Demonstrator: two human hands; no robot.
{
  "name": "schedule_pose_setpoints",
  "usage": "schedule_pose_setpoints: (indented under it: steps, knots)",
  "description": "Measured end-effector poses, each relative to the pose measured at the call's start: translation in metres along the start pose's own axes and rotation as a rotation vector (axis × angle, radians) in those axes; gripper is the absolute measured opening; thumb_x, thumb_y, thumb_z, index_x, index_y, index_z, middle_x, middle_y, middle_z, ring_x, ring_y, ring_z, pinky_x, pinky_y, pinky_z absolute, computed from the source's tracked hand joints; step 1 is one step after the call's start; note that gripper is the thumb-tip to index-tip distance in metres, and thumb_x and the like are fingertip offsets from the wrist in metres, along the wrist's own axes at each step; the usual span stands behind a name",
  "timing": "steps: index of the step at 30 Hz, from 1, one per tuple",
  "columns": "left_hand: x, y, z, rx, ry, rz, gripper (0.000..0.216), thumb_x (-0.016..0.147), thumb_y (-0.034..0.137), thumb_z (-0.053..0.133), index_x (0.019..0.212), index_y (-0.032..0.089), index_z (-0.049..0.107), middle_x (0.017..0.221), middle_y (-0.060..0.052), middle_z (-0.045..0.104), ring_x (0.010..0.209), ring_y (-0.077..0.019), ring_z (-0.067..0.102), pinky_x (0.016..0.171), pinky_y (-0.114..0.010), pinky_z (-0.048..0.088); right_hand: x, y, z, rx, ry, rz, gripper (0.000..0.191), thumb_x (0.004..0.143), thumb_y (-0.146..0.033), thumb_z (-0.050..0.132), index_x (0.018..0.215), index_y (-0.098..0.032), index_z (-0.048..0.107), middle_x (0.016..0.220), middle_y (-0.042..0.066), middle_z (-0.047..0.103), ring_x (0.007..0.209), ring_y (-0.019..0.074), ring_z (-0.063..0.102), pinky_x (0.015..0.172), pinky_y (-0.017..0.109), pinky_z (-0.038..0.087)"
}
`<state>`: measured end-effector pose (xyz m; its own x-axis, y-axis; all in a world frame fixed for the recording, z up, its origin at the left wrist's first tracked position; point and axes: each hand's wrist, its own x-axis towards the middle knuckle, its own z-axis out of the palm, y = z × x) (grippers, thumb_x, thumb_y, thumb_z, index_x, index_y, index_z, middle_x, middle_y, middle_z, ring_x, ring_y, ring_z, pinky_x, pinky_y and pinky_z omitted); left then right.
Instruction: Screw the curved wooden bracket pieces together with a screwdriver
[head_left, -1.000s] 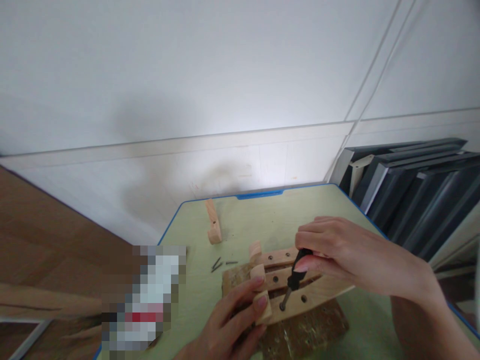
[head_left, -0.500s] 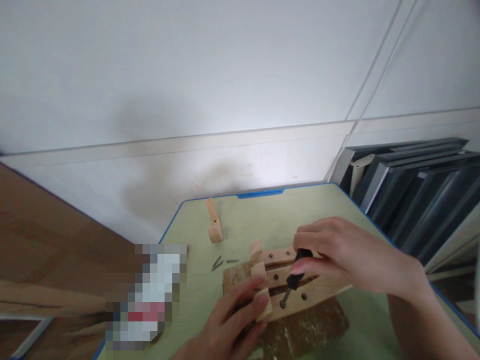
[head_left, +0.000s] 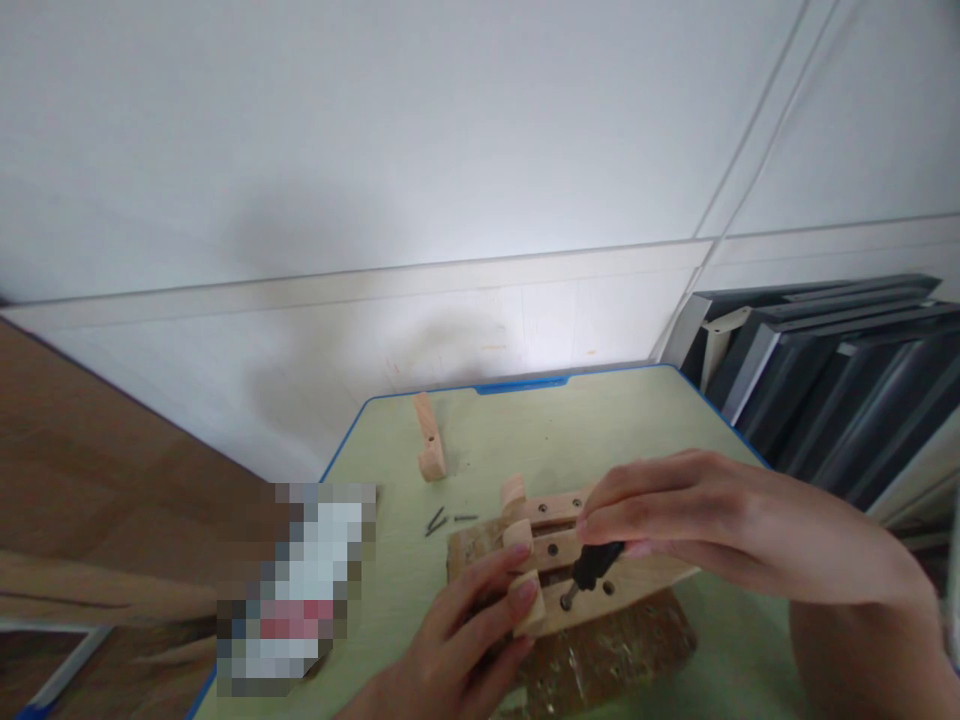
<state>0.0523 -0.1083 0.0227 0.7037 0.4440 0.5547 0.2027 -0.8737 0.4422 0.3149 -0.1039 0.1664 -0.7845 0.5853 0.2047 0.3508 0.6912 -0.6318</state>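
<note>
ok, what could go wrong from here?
1. The screwdriver leans in the right hand; if its tip slips off the near wooden piece, it could jab the left hand, whose fingers are close by.
2. The near wooden piece might twist on the brown board, as the left hand steadies it at one end.
3. Loose screws on the table could roll if bumped.

Both bare here, left hand (head_left: 444, 645) and right hand (head_left: 686, 510), with slim fingers (head_left: 484, 578). Right forearm (head_left: 862, 645) is bare too (far as I can see it). Nails (head_left: 528, 589) look short and rounded, but it's kinda blurry, so grain of salt.
</note>
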Motion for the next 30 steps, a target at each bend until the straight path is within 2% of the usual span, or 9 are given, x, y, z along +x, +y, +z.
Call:
schedule_pose_setpoints:
  steps: [8, 14, 20, 26, 30]
  knots:
    - [-0.0003, -0.0004, 0.0000, 0.018, -0.005, 0.000, 0.055, 0.075, -0.002, 0.050, 0.126, 0.013, 0.037, 0.132, -0.016, 0.033, 0.121, -0.0241, 0.038, 0.092, -0.034, 0.046, 0.0055, 0.0039, 0.0023, 0.088, 0.024, -0.013, 0.023, 0.088, -0.018, 0.042, 0.104, -0.015, 0.059, 0.097, 0.008, 0.062, 0.089, 0.0118, 0.057, 0.077, 0.024, 0.044]
    - [-0.0014, -0.0018, 0.0012, -0.004, 0.000, -0.001, 0.055, 0.075, -0.003, 0.049, 0.127, 0.012, 0.036, 0.133, -0.017, 0.030, 0.118, -0.0236, 0.041, 0.091, -0.034, 0.047, 0.0034, 0.0024, 0.0037, 0.098, 0.040, -0.003, 0.017, 0.085, -0.023, 0.048, 0.094, -0.014, 0.061, 0.086, 0.005, 0.061, 0.077, 0.0083, 0.057, 0.067, 0.019, 0.042]
    - [-0.0008, -0.0002, -0.0006, 0.014, -0.004, 0.004, 0.054, 0.076, -0.002, 0.050, 0.126, 0.012, 0.037, 0.131, -0.016, 0.033, 0.120, -0.0237, 0.038, 0.093, -0.034, 0.046, 0.0041, 0.0051, 0.0009, -0.139, 0.073, 0.124, 0.017, 0.087, -0.027, 0.046, 0.089, -0.017, 0.060, 0.080, 0.000, 0.058, 0.075, 0.0094, 0.053, 0.066, 0.022, 0.037]
    - [-0.0002, 0.0003, -0.0003, 0.008, -0.007, -0.009, 0.054, 0.076, -0.002, 0.050, 0.127, 0.013, 0.037, 0.132, -0.015, 0.032, 0.120, -0.0233, 0.038, 0.092, -0.033, 0.046, 0.0056, 0.0044, 0.0015, -0.254, 0.077, 0.123, 0.014, 0.085, -0.031, 0.049, 0.082, -0.018, 0.054, 0.073, -0.003, 0.055, 0.069, 0.0095, 0.049, 0.062, 0.023, 0.032]
    - [0.0003, -0.0008, 0.0005, 0.019, -0.007, -0.004, 0.054, 0.076, -0.002, 0.049, 0.127, 0.012, 0.036, 0.131, -0.016, 0.032, 0.121, -0.0236, 0.038, 0.093, -0.034, 0.046, 0.0066, 0.0050, 0.0046, -0.432, 0.084, 0.237, 0.020, 0.088, -0.030, 0.043, 0.074, -0.018, 0.049, 0.071, -0.002, 0.052, 0.067, 0.0118, 0.047, 0.063, 0.027, 0.028]
